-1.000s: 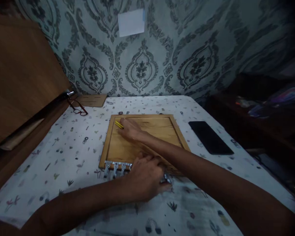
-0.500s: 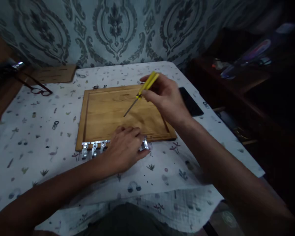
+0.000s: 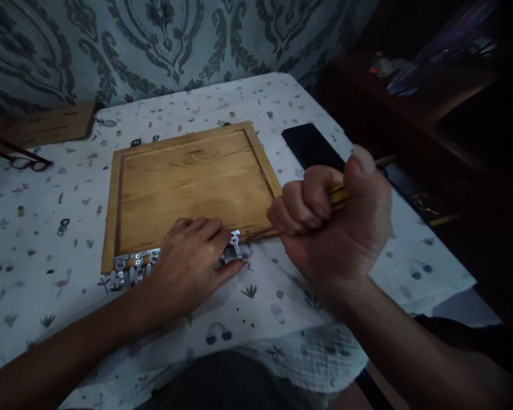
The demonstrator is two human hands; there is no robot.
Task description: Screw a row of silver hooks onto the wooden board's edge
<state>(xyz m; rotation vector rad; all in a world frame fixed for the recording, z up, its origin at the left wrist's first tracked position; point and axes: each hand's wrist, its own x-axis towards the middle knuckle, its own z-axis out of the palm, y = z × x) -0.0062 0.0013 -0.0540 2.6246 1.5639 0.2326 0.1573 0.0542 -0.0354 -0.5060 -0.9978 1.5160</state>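
A framed wooden board (image 3: 192, 182) lies flat on the table. Along its front edge runs a metal hook rack (image 3: 137, 263), its hooks hanging toward me. My left hand (image 3: 192, 256) grips the rack over its middle and right part, fingers on top and thumb in front, hiding several hooks. In my right hand (image 3: 337, 228), a fist is wrapped round a screwdriver (image 3: 338, 195) with a yellow handle. Most of the handle is hidden by the fingers. Its thin shaft points left, low at the board's front edge, near the right end of the rack.
A black phone-like slab (image 3: 310, 145) lies right of the board. Eyeglasses (image 3: 29, 163) and a flat piece of cardboard (image 3: 53, 122) are at the far left. Small dark metal pieces sit behind the board. A patterned cloth (image 3: 277, 307) covers the table, and dark furniture stands at right.
My right hand has brought the screwdriver from above the board down to the right near its front edge, turning into a fist. The view has shifted right; my left hand stays on the rack.
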